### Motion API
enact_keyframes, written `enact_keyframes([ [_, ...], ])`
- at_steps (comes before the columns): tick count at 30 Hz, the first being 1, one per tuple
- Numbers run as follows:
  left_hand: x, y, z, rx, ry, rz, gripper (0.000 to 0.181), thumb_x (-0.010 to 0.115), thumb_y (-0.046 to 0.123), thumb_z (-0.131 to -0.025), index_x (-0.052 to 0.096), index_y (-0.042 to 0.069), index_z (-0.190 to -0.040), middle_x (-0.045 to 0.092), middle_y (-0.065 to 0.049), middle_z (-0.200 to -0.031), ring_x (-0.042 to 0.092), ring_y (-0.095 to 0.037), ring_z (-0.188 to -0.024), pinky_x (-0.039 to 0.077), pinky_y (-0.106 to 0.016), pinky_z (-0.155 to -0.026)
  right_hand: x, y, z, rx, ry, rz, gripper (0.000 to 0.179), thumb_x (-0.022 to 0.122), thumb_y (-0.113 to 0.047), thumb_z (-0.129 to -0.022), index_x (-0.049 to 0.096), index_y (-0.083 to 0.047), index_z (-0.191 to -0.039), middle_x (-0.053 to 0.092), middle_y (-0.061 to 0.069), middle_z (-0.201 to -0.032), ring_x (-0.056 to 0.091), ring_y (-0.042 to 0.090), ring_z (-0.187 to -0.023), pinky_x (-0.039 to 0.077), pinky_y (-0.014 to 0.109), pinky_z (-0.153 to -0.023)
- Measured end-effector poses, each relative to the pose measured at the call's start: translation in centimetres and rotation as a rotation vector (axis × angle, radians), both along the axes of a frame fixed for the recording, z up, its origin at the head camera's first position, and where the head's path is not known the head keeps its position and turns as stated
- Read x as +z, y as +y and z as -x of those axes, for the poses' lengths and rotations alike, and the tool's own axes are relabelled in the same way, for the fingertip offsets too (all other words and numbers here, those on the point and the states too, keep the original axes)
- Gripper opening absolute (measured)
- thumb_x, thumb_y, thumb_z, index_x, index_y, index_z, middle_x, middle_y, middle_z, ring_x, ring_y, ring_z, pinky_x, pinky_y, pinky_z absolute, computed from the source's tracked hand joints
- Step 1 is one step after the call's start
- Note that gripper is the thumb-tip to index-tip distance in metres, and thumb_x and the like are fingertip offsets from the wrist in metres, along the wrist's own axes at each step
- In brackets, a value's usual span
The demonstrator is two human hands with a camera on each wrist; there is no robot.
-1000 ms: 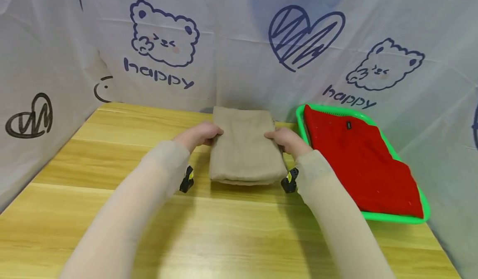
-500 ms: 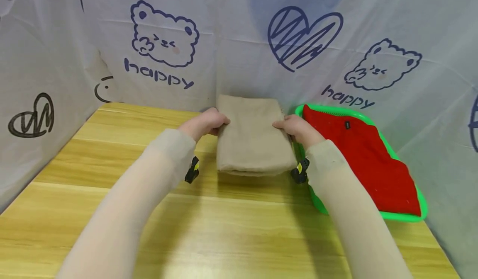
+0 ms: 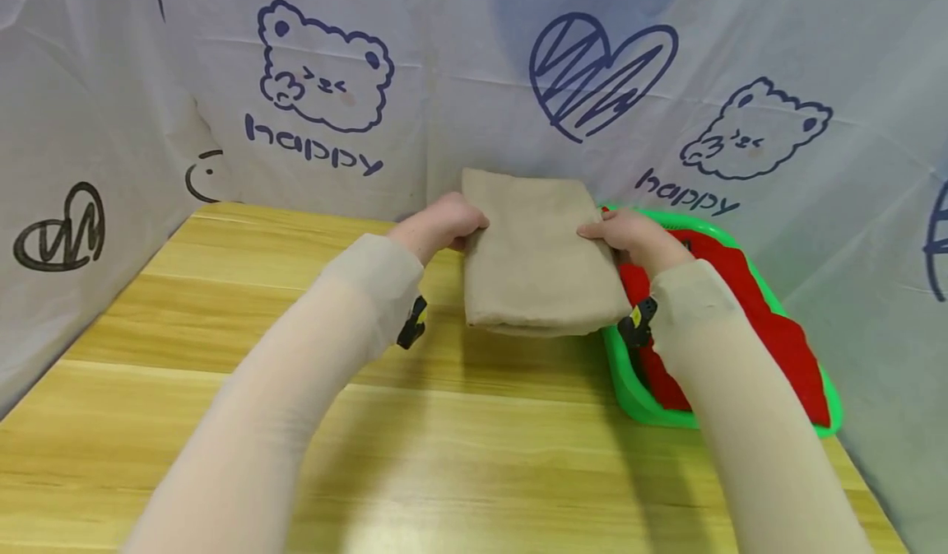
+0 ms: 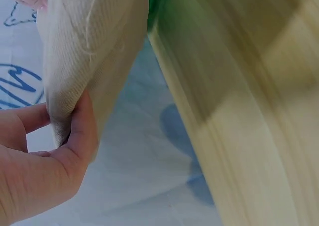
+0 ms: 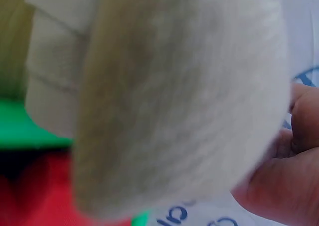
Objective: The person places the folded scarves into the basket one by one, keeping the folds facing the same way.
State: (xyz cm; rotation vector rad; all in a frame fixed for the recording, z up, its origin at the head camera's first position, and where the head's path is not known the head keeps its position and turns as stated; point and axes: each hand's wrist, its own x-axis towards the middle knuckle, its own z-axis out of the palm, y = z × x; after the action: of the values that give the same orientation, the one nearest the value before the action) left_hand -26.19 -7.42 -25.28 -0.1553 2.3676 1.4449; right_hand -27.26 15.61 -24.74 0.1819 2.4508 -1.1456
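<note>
A beige folded garment (image 3: 541, 258), thick and knitted, hangs above the wooden table between both hands. My left hand (image 3: 448, 223) pinches its left edge, thumb on top; in the left wrist view the fingers (image 4: 82, 131) curl under the fabric. On the opposite edge my right hand (image 3: 637, 237) grips it the same way, with part of that hand (image 5: 289, 176) showing in the right wrist view. The garment's right side overlaps the near left rim of a green basket (image 3: 629, 398). Inside the basket lies a red folded garment (image 3: 785, 348), partly hidden by the right forearm.
The wooden table (image 3: 222, 356) stretches left and toward the front. A white cloth backdrop (image 3: 474, 85) with drawn bears and hearts rises behind its back edge and along both sides. A small black device (image 3: 411, 323) is at the left wrist.
Both hands have lifted the beige garment and carried it to the right, from over the table to the basket's left edge. The basket and red garment have stayed in place.
</note>
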Motion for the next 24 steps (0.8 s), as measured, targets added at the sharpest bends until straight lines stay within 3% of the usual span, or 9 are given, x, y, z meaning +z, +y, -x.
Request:
enact_keyframes([
  [3, 0.6, 1.7, 0.1, 0.000, 0.013, -0.049, 0.034, 0.050, 0.008, -0.093, 0.047, -0.007, -0.124, 0.046, -0.007, -0.093, 0.047, -0.015, -0.067, 0.044, -0.023, -0.057, 0.9, 1.9, -0.1, 0.002, 0.033, -0.040, 0.048, 0.053, -0.026, -0.095, 0.042, 0.006, -0.129, 0.054, 0.008, -0.104, 0.056, 0.014, -0.082, 0.052, 0.033, -0.084],
  [7, 1.0, 4.1, 0.3, 0.009, 0.027, -0.145, 0.037, 0.050, 0.009, -0.094, 0.043, -0.007, -0.127, 0.044, -0.006, -0.093, 0.046, -0.014, -0.067, 0.043, -0.023, -0.059, 2.0, 4.6, -0.1, 0.003, 0.080, -0.098, 0.047, 0.055, -0.027, -0.094, 0.045, 0.007, -0.123, 0.054, 0.003, -0.089, 0.055, 0.010, -0.070, 0.050, 0.023, -0.067],
  [11, 1.0, 6.8, 0.4, 0.037, 0.045, -0.211, 0.039, 0.051, 0.010, -0.094, 0.040, -0.005, -0.129, 0.048, -0.009, -0.102, 0.048, -0.014, -0.074, 0.043, -0.023, -0.063, 2.8, 7.4, -0.2, -0.006, 0.087, -0.115, 0.054, 0.054, -0.030, -0.094, 0.040, 0.007, -0.131, 0.054, 0.003, -0.091, 0.055, 0.008, -0.069, 0.050, 0.021, -0.064],
  [15, 1.0, 9.6, 0.4, 0.035, 0.076, -0.196, 0.039, 0.053, 0.011, -0.093, 0.043, -0.006, -0.127, 0.053, -0.013, -0.112, 0.050, -0.015, -0.075, 0.050, -0.025, -0.071, 3.3, 10.1, -0.6, -0.005, 0.081, -0.095, 0.059, 0.053, -0.031, -0.094, 0.034, 0.008, -0.134, 0.054, -0.003, -0.085, 0.056, 0.004, -0.067, 0.051, 0.021, -0.065],
  [17, 1.0, 10.9, 0.3, 0.022, 0.109, -0.160, 0.037, 0.053, 0.013, -0.093, 0.047, -0.006, -0.124, 0.054, -0.010, -0.104, 0.050, -0.014, -0.072, 0.050, -0.024, -0.068, 3.6, 11.4, -0.8, 0.000, 0.072, -0.090, 0.057, 0.051, -0.032, -0.095, 0.034, 0.008, -0.132, 0.054, -0.007, -0.081, 0.056, 0.003, -0.067, 0.051, 0.021, -0.065],
  [20, 1.1, 12.6, 0.1, 0.006, 0.148, -0.127, 0.023, 0.055, 0.015, -0.093, 0.054, -0.004, -0.106, 0.049, -0.006, -0.082, 0.045, -0.014, -0.060, 0.044, -0.022, -0.055, 4.0, 13.2, -1.2, 0.014, 0.047, -0.088, 0.058, 0.049, -0.034, -0.096, 0.032, 0.008, -0.133, 0.053, -0.011, -0.079, 0.056, 0.002, -0.069, 0.051, 0.021, -0.066],
  [22, 1.2, 13.5, 0.1, 0.005, 0.166, -0.131, 0.017, 0.055, 0.016, -0.092, 0.054, -0.002, -0.094, 0.043, -0.004, -0.073, 0.041, -0.014, -0.055, 0.036, -0.021, -0.049, 4.4, 14.3, -1.4, 0.019, 0.035, -0.094, 0.059, 0.048, -0.035, -0.096, 0.031, 0.008, -0.133, 0.053, -0.013, -0.078, 0.056, 0.001, -0.069, 0.050, 0.021, -0.067],
  [24, 1.3, 14.4, 0.0, 0.010, 0.173, -0.159, 0.015, 0.056, 0.014, -0.092, 0.053, -0.001, -0.090, 0.043, -0.004, -0.071, 0.042, -0.014, -0.054, 0.035, -0.021, -0.047, 4.6, 15.2, -1.6, 0.023, 0.031, -0.105, 0.063, 0.047, -0.036, -0.096, 0.028, 0.009, -0.136, 0.053, -0.014, -0.078, 0.056, 0.000, -0.070, 0.050, 0.021, -0.067],
])
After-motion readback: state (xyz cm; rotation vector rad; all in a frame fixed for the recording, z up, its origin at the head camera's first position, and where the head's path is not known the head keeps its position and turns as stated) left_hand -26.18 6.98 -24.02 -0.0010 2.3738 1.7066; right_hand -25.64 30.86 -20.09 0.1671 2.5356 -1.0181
